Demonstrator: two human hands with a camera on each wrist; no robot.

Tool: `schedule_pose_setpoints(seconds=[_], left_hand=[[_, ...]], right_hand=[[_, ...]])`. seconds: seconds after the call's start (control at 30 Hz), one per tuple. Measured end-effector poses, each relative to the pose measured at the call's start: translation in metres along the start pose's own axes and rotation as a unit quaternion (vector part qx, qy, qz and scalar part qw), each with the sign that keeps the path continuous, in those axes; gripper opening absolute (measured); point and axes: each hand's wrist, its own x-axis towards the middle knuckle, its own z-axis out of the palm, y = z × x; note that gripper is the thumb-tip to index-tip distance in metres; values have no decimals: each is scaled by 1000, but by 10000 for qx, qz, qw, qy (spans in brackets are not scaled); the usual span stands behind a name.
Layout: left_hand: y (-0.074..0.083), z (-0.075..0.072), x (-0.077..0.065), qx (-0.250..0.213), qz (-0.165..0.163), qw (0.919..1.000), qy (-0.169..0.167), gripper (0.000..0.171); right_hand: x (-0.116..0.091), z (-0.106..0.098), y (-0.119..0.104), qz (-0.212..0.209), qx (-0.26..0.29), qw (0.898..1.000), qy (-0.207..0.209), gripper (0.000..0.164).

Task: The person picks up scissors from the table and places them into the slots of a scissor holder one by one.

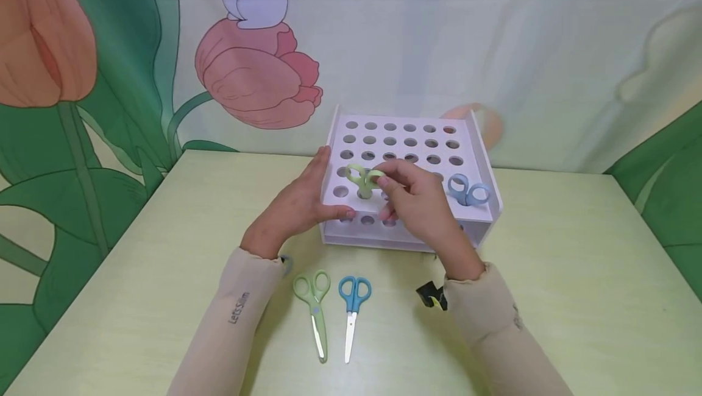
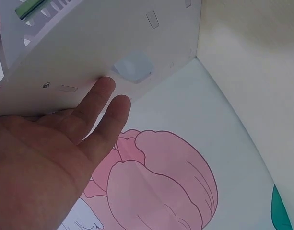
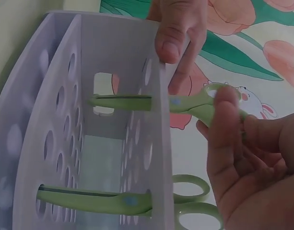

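A white rack with rows of round holes stands in front of me. My left hand rests against its left side, thumb along the front edge. In the left wrist view its straight fingers lie along the side panel. My right hand pinches the handle of green scissors; their blade passes down through a front hole, as the right wrist view shows. A second green pair of scissors stands in the rack there, hidden by my right hand in the head view. Blue-handled scissors stand at the front right.
On the table, green scissors and blue scissors lie before the rack, blades toward me. A blue handle peeks out beside the left sleeve. A curtain with flower prints hangs behind the rack.
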Motion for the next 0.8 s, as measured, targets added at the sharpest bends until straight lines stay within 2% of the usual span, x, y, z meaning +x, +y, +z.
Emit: schedule_pose_setpoints(seconds=[0.2, 0.47, 0.67, 0.8], left_hand=[[0, -1, -2, -27, -13, 10000, -25, 129], [-1, -1, -2, -56, 25, 10000, 36, 129], [-1, -1, -1, -59, 62, 10000, 51, 128], [-1, 0, -1, -52, 94, 9999, 28, 127]], right_hand=[[1, 5, 4, 137, -625, 9979, 43, 13], [3, 8, 10, -388, -1456, 9883, 227, 15], [3, 9, 12, -344, -1701, 9845, 258, 15], [3, 11, 13, -150, -1602, 9868, 207, 16]])
